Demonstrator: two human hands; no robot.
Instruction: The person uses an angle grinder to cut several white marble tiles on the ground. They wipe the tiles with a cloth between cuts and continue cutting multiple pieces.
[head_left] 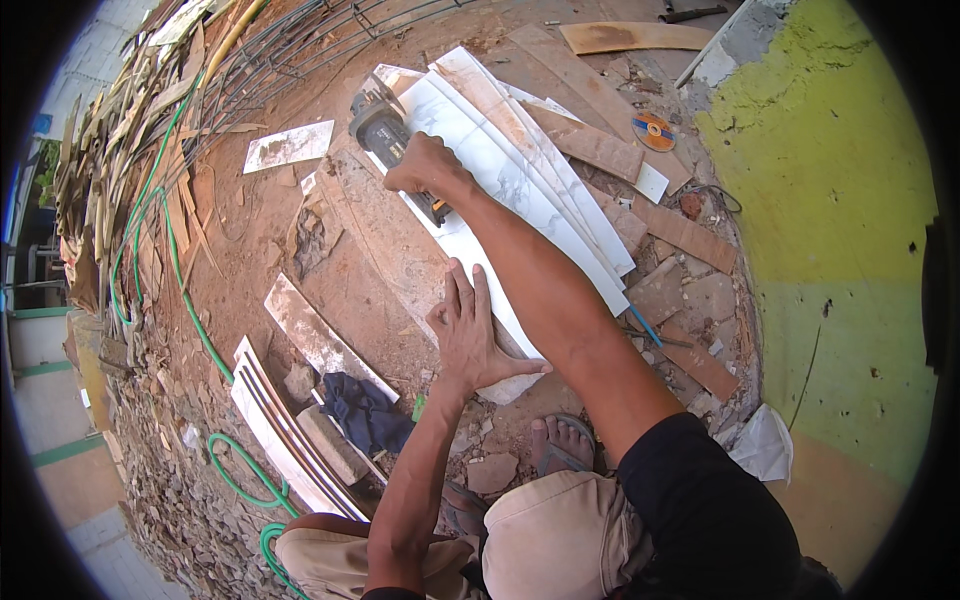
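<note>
My right hand [430, 168] is closed around a dark grey angle grinder [384, 138] at the far left edge of a white marbled tile [455, 120]. The hand hides part of the grinder's body, and I cannot tell whether its disc touches the tile. The tile lies on top of other tiles, overlapping at uneven angles. Nearer to me, my left hand [468, 345] rests against the tile's left edge with its fingers stretched and the thumb spread to the right. It holds nothing. My right forearm crosses over the tile and covers part of it.
An orange-and-blue cutting disc [653, 131] lies on tile pieces at the right. Cut tile strips [300, 420] and a dark cloth [365, 412] are at the left. A green hose [185, 290] runs past rubble, wood scraps [140, 110] and steel bars. A yellow-green wall [820, 180] stands right.
</note>
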